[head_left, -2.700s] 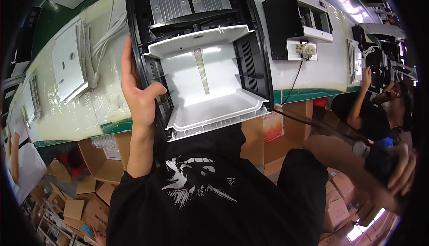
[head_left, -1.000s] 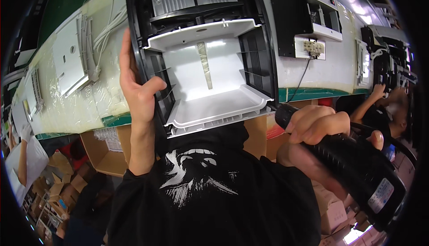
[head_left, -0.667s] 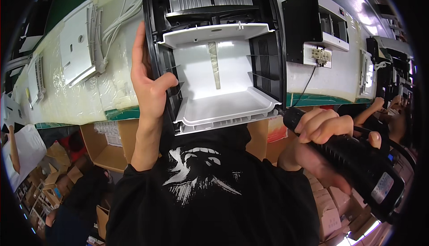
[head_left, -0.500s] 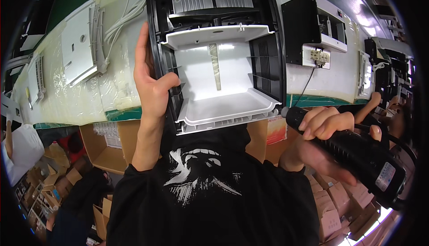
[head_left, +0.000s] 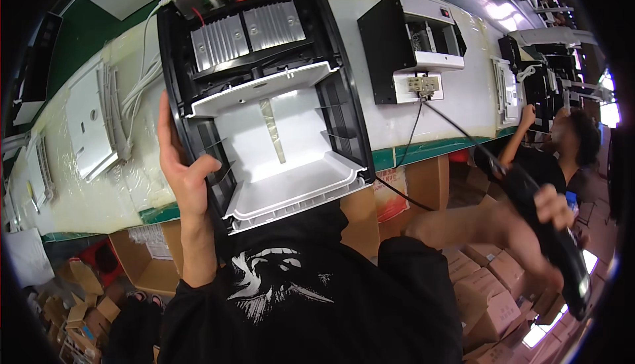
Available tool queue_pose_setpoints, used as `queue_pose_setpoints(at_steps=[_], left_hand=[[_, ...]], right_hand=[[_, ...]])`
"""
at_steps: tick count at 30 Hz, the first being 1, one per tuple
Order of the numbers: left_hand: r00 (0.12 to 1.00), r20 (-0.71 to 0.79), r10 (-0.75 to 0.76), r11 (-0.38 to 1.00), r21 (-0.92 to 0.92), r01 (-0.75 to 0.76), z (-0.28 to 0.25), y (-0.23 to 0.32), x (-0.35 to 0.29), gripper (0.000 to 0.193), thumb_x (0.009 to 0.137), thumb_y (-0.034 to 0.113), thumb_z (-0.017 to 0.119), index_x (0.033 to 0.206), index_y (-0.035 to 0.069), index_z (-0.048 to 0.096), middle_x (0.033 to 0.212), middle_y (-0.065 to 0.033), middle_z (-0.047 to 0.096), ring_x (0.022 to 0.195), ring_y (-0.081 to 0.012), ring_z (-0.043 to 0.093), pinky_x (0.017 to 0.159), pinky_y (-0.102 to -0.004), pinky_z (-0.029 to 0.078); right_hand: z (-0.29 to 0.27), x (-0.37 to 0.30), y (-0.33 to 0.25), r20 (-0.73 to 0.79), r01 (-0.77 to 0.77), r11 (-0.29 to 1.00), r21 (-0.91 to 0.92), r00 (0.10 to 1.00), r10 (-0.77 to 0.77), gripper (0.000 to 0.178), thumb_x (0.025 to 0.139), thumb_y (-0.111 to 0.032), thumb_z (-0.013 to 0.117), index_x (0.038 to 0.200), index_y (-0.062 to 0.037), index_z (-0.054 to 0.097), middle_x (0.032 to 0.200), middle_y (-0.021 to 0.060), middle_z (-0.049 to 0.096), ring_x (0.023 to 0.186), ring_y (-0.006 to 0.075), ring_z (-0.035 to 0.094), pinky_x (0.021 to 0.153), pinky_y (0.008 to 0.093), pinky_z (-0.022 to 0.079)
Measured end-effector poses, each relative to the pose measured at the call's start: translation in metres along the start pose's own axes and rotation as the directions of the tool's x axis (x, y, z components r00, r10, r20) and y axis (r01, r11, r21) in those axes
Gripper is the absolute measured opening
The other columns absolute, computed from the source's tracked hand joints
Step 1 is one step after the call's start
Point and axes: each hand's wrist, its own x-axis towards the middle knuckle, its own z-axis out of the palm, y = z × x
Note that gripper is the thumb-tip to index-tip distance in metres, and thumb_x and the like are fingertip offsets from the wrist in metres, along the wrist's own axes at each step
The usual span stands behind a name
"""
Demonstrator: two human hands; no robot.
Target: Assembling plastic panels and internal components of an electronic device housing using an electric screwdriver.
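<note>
My left hand (head_left: pixel 188 182) grips the left side of a black appliance housing (head_left: pixel 362 145), thumb over the edge and fingers along the outside. The housing stands tilted on the bench, its front open toward me. Inside is a white compartment with a pale tray (head_left: pixel 297 188) and a strip of tape; finned metal heat sinks (head_left: pixel 276 23) sit above it. My right hand (head_left: pixel 554 208), blurred, is closed around a black power screwdriver (head_left: pixel 562 258) off to the right, apart from the housing. A thin dark line runs from its front toward the terminal block (head_left: pixel 423 85); shaft or cord, I cannot tell.
Right of the housing stands a black and white box (head_left: pixel 383 49) with wires. White panels (head_left: pixel 96 122) and a coiled white cable (head_left: pixel 142 86) lie to the left. Cardboard boxes (head_left: pixel 486 304) fill the floor at right; another person (head_left: pixel 575 145) sits at the far right.
My right hand has swung the screwdriver away from the housing's lower right corner, outward to the right. The view has turned, so the housing appears farther left and tilted; my left hand keeps its grip.
</note>
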Motion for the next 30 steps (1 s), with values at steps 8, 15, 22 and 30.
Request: queue_pose_setpoints(at_steps=[8,15,22,30], left_hand=[[1.000,-0.004,-0.006,0.998,0.061,0.006,0.003,-0.002,0.002,0.096,0.048,0.001,0.049,0.142,-0.001,0.028,0.125,-0.0121,0.049,0.097,-0.0159,0.053,0.080,-0.0215,0.044],[0.999,-0.021,-0.029,0.997,0.075,0.031,0.004,0.003,0.001,0.097,0.047,-0.001,0.049,0.142,-0.002,0.028,0.125,-0.0127,0.049,0.096,-0.0171,0.054,0.076,-0.0213,0.045],[1.000,-0.020,0.022,0.999,0.051,-0.021,0.001,0.000,0.001,0.095,0.048,-0.004,0.048,0.141,-0.002,0.030,0.127,-0.0123,0.048,0.097,-0.0164,0.054,0.069,-0.0204,0.046],[0.997,0.017,0.071,0.997,-0.009,-0.070,0.000,-0.003,0.000,0.092,0.049,-0.008,0.046,0.139,-0.004,0.030,0.134,-0.0131,0.043,0.122,-0.0220,0.042,0.104,-0.0263,0.028]], right_hand=[[-0.020,-0.021,0.061,-0.089,-0.198,0.979,-0.052,0.977,0.193,0.101,0.064,-0.093,0.022,0.071,0.0033,0.054,0.059,0.0144,0.050,0.051,0.0264,0.049,0.090,0.0557,0.041],[-0.022,0.016,0.090,0.147,-0.368,0.930,-0.024,0.918,0.367,0.092,0.070,-0.088,0.027,0.083,-0.0008,0.054,0.065,0.0090,0.051,0.052,0.0216,0.050,0.069,0.0423,0.043],[0.068,0.049,0.159,0.022,-0.395,0.820,-0.415,0.896,0.443,0.047,0.093,-0.046,0.042,0.092,0.0010,0.047,0.064,0.0120,0.053,0.049,0.0219,0.052,0.047,0.0343,0.045],[0.047,0.025,0.124,-0.015,-0.561,0.782,-0.271,0.815,0.580,0.049,0.090,-0.054,0.045,0.116,-0.0119,0.047,0.069,0.0096,0.052,0.055,0.0187,0.049,0.049,0.0289,0.043]])
